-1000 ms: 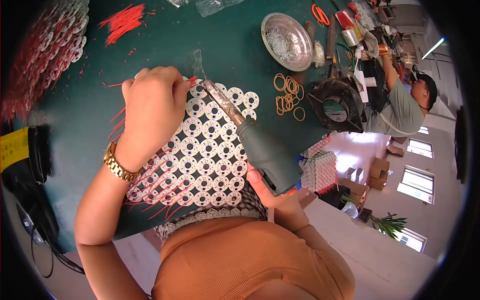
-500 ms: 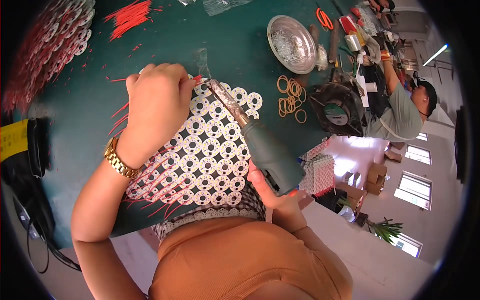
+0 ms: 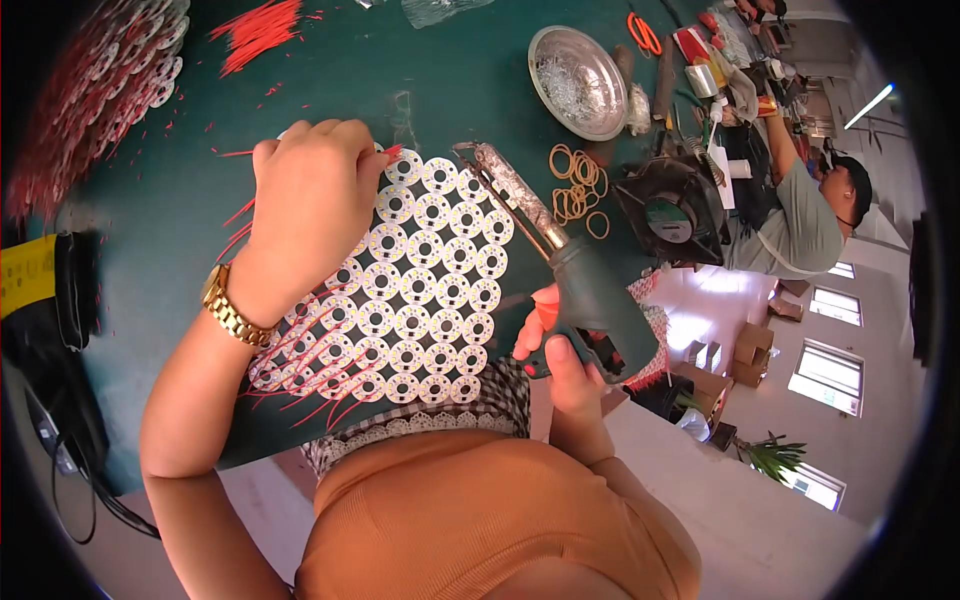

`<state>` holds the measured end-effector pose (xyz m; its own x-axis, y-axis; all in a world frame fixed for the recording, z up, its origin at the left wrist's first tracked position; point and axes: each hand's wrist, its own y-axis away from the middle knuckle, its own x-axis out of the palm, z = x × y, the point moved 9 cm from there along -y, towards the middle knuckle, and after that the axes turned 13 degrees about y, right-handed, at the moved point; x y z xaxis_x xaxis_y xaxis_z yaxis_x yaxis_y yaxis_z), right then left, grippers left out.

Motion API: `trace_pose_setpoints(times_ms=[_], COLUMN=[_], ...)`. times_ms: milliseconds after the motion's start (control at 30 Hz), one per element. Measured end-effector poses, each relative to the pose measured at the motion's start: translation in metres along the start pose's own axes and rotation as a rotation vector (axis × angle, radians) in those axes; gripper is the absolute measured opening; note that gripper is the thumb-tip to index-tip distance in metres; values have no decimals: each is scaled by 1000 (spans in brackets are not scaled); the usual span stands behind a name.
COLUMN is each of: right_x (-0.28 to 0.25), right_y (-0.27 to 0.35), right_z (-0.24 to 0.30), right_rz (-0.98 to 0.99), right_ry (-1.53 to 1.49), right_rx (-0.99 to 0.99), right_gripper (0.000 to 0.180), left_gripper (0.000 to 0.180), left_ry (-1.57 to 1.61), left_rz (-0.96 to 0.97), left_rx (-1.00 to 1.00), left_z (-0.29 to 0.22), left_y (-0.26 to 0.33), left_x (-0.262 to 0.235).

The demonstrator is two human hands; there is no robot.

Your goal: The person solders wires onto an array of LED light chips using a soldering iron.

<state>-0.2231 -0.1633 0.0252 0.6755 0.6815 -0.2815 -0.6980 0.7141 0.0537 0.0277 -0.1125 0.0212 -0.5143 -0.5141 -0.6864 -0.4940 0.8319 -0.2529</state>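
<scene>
A sheet of round white LED circuit boards lies on the green table before me. Over its far left part, my left hand is closed, thumb and fingers pinching red wires whose ends poke out by a far-row board. My right hand grips the dark green handle of a soldering gun. The gun's scorched metal barrel points far-left, its tip above the table beyond the sheet's far right corner, apart from the boards. Soldered-looking red wires trail across the near left boards.
A metal bowl of clear bits, rubber bands and a black fan stand to the right. A red wire bundle and a heap of wired boards lie far left. Another person works at right.
My right hand has drawn the soldering gun to the right, lifting its tip away from the far-row board. The left hand keeps its pinch almost in place. The sheet has shifted slightly.
</scene>
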Motion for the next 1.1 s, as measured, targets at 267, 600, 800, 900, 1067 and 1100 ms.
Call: trace_pose_setpoints(times_ms=[267,600,800,900,1067,1100], right_x=[-1,12,2,11,11,11], right_y=[21,11,28,13,9,9], right_z=[-21,-13,-43,-15,-15,-12], right_rz=[-24,73,35,88,17,19], right_ry=[-187,-367,337,289,306,306], right_rx=[94,2,-42,-167,-64,-65], right_gripper=[58,44,50,39,32,32], left_gripper=[13,12,11,11,12,12], left_ry=[128,-9,-13,-28,-46,-47], left_rz=[-143,-62,-81,-93,-105,-106], left_rx=[-3,7,-3,-1,12,11], left_z=[-11,-13,-14,-13,-14,-13], left_y=[-13,7,6,7,7,8], left_x=[-44,9,11,10,10,11])
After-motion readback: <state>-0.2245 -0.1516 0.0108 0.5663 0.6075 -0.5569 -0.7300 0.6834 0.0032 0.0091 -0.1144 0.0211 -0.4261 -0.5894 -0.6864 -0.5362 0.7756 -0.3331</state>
